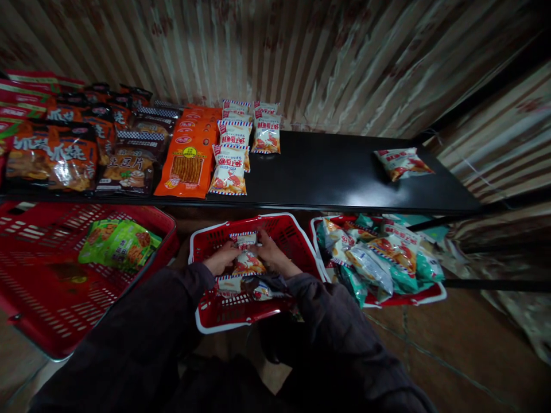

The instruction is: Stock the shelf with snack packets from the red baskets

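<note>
Beyond the hands, a long black shelf with a smooth, glossy top (310, 172) is stretched across the space. To the left of the hands, a large red plastic basket with slotted walls (43, 244) is seen, with bright green snack packets (118, 244) laid in it. Below the hands, a red plastic basket with a white rim (286, 229) is placed; to their right, another white-rimmed red basket (437, 297) is filled with teal and white packets (391, 258). On the shelf, ahead and slightly left, flat orange packets (189, 166) are lined up beside rows of white-and-orange pillow packets (228, 175); a lone one (400, 164) is left far to the right.

Inside the middle basket, a small white-and-orange foil pillow packet with a striped crimped edge (248, 263) is held between the hands, with more packets (229, 284) lying just nearer the wrists. It is judged light, soft and puffed, rather slippery, its contents probably crushable; it is best taken by the side edges or crimped ends, without squeezing the middle.

Its left side is gripped by the left hand (221, 258) and its right side by the right hand (273, 255), fingers curved inward, thumbs toward its front; the fingertips behind are hidden. Both forearms are angled inward and down.
</note>
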Motion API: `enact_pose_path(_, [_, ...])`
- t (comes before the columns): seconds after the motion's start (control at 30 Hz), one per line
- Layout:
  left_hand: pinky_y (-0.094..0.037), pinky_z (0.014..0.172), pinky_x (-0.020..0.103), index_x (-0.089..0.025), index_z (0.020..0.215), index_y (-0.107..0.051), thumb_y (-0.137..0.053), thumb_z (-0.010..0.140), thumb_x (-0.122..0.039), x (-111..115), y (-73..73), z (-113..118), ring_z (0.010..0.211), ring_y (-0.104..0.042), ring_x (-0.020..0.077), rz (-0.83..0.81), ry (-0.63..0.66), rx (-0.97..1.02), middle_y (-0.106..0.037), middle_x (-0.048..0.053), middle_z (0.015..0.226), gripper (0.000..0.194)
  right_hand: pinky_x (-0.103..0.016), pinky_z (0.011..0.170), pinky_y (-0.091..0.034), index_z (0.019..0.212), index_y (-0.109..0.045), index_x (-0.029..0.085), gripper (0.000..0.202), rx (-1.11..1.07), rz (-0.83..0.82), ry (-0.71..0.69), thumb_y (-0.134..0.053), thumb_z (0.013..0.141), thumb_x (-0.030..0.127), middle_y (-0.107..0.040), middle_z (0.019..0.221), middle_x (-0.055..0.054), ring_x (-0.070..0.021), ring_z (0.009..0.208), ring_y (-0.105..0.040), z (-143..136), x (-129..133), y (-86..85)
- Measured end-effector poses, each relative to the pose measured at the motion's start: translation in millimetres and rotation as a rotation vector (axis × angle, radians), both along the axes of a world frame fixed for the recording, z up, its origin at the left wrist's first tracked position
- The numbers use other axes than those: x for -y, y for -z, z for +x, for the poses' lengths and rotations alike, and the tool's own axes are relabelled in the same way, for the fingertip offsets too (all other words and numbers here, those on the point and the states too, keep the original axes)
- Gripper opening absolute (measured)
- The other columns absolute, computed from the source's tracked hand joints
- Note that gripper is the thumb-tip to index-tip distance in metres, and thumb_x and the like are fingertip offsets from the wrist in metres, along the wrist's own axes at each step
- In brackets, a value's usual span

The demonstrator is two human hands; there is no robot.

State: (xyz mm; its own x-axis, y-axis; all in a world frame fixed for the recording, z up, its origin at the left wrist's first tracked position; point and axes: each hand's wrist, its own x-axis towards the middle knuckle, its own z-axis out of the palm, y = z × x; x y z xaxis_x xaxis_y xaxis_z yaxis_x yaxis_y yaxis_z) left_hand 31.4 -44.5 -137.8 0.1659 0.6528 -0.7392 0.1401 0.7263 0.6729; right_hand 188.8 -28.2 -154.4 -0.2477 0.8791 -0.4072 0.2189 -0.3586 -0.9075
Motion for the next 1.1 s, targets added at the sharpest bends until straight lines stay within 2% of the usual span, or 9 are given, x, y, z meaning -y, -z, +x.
enact_pose_path(0.1, [-0.049,0.07,0.023,-0.019,0.112,-0.048,-0.055,0.079,-0.017,1.2,-14.2,2.9,0.08,-0.063,0.0115,0.054,-0.065,0.06,-0.065,0.003,0.097,0.033,-0.035,0.075,-0.054,0.133,-0.038,0.026,0.08,-0.208,-0.09,0.193,-0.076,0.061,0.027,-0.068,0.107,-0.005,-0.0206,0.083,-0.067,6.4,-0.9,-14.9])
enact_pose_path(0.17, [-0.05,0.073,0.026,-0.019,0.113,-0.047,-0.057,0.08,-0.023,3.5,-25.9,6.5,0.083,-0.064,0.0135,0.107,-0.107,0.088,-0.065,0.006,0.102,0.034,-0.034,0.074,-0.054,0.128,-0.043,0.025,0.078,-0.259,-0.121,0.235,-0.078,0.058,0.024,-0.07,0.105,-0.005,-0.0203,0.082,-0.067,12.5,-2.3,-30.0])
enact_pose_path(0.23, [-0.049,0.077,0.027,-0.021,0.115,-0.046,-0.059,0.081,-0.028,6.1,-38.2,10.8,0.089,-0.064,0.0147,0.215,-0.162,0.109,-0.064,0.006,0.108,0.037,-0.034,0.077,-0.054,0.12,-0.053,0.023,0.066,-0.336,-0.115,0.187,-0.079,0.059,0.023,-0.071,0.105,-0.005,-0.0211,0.085,-0.067,20.1,-4.9,-47.1])
enact_pose_path(0.3, [-0.049,0.079,0.031,-0.02,0.113,-0.048,-0.061,0.081,-0.034,7.6,-49.4,14.4,0.092,-0.063,0.0175,0.424,-0.201,0.12,-0.063,0.009,0.11,0.037,-0.033,0.077,-0.054,0.111,-0.06,0.023,0.057,-0.408,-0.09,0.139,-0.08,0.058,0.022,-0.072,0.102,-0.005,-0.0223,0.088,-0.068,27.9,-8.6,-63.4])
enact_pose_path(0.43, [-0.046,0.089,0.035,-0.019,0.113,-0.05,-0.059,0.083,-0.043,1.2,-62.9,15.9,0.103,-0.059,0.0209,0.673,-0.174,0.162,-0.062,0.011,0.116,0.039,-0.034,0.079,-0.053,0.109,-0.064,0.025,0.053,-0.526,-0.044,0.11,-0.08,0.059,0.019,-0.073,0.1,-0.002,-0.0233,0.092,-0.067,34.7,-16.0,-83.0])
enact_pose_path(0.57, [-0.045,0.089,0.033,-0.019,0.11,-0.054,-0.056,0.084,-0.047,-14.9,-62.1,11.6,0.105,-0.057,0.0213,0.698,-0.192,0.196,-0.062,0.009,0.114,0.038,-0.033,0.078,-0.054,0.111,-0.064,0.028,0.055,-0.558,-0.018,0.123,-0.08,0.059,0.016,-0.073,0.102,0.001,-0.0226,0.093,-0.068,27.9,-18.6,-84.7])
enact_pose_path(0.8, [-0.046,0.081,0.027,-0.019,0.091,-0.063,-0.061,0.079,-0.049,-27.0,-60.5,8.3,0.09,-0.059,0.0173,0.637,-0.365,0.228,-0.066,0.002,0.095,0.033,-0.033,0.074,-0.054,0.112,-0.064,0.027,0.057,-0.567,-0.025,0.108,-0.081,0.059,0.021,-0.074,0.099,0.0,-0.0225,0.088,-0.068,19.0,-16.8,-86.1])
enact_pose_path(0.97, [-0.045,0.071,0.023,-0.018,0.079,-0.062,-0.063,0.076,-0.045,-29.5,-68.0,7.5,0.075,-0.055,0.0133,0.681,-0.406,0.201,-0.062,-0.001,0.079,0.027,-0.033,0.075,-0.053,0.101,-0.069,0.025,0.039,-0.594,-0.01,0.189,-0.08,0.064,0.035,-0.075,0.09,-0.001,-0.0211,0.083,-0.068,14.3,-17.2,-82.4])
enact_pose_path(1.1, [-0.043,0.066,0.021,-0.018,0.074,-0.062,-0.061,0.076,-0.041,-34.6,-68.4,5.2,0.07,-0.053,0.012,0.758,-0.371,0.106,-0.061,-0.002,0.074,0.022,-0.03,0.071,-0.051,0.088,-0.072,0.023,0.031,-0.575,-0.001,0.294,-0.076,0.068,0.046,-0.074,0.079,0.0,-0.0197,0.078,-0.067,9.8,-22.7,-80.0])
